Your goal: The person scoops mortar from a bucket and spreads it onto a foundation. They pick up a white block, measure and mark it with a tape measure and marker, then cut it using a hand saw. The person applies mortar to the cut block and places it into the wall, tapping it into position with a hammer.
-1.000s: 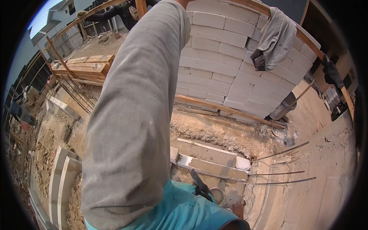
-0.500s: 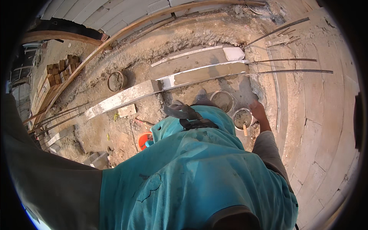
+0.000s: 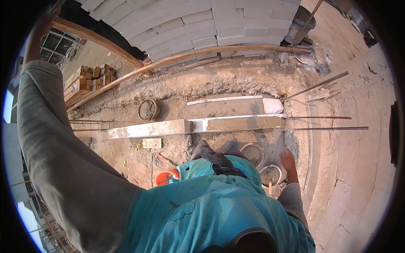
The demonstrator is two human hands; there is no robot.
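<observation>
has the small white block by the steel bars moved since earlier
No: the white block still lies beside the right end of the tan mortar strip.

No lettering or number can be read. Toward twelve o'clock, a pale block (image 3: 205, 42) in the stacked wall (image 3: 249, 25) bears faint marks, too small to make out. Toward six o'clock, a dark wavy line on the blue-green shirt (image 3: 219, 202) forms no legible word.

left hand (image 3: 44, 21) cropped up top (grip unclear), block wall (image 3: 198, 30) likewise
</observation>
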